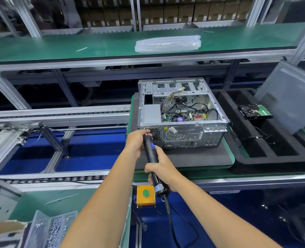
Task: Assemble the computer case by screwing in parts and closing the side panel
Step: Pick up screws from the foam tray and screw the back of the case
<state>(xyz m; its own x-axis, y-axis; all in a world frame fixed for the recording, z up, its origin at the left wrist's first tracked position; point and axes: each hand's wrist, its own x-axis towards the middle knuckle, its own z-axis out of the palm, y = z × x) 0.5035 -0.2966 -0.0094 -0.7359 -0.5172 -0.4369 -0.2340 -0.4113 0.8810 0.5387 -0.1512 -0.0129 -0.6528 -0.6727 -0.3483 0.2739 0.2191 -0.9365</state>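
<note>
Nearby, on the green upper shelf (58, 45): a folded clear plastic bag (167, 43) and a thin pale strip (81, 49). Right of the computer case (181, 111): a black foam tray (237, 136) with long compartments, a hard drive (254, 111) lying in one of them, and a grey side panel (289, 97) leaning tilted against the tray's far right. Left of the case: a roller conveyor track (58, 115) over blue flooring. Near edge of the bench: a yellow box with a green push button (146, 195). Bottom left: a clear bin of small screws (56, 228), its contents blurred.

Computer case — side open and facing up, resting on a dark foam pad (184, 156) on a green pallet; motherboard, fan and cable bundles visible inside, rear face with vent grille turned toward the viewer. Nothing lies between the hands and that rear face.

Hard to make out: the driver bit and any screw at the case's upper left rear corner, covered by fingers. Background shelving is blurred. The side panel runs off the right edge.

Left hand (136, 140) — fingers curled, pinching the nose of the electric screwdriver (152, 158) against the case corner. Right hand (161, 170) — wrapped round the black barrel lower down; its coiled cord (171, 217) hangs below.
</note>
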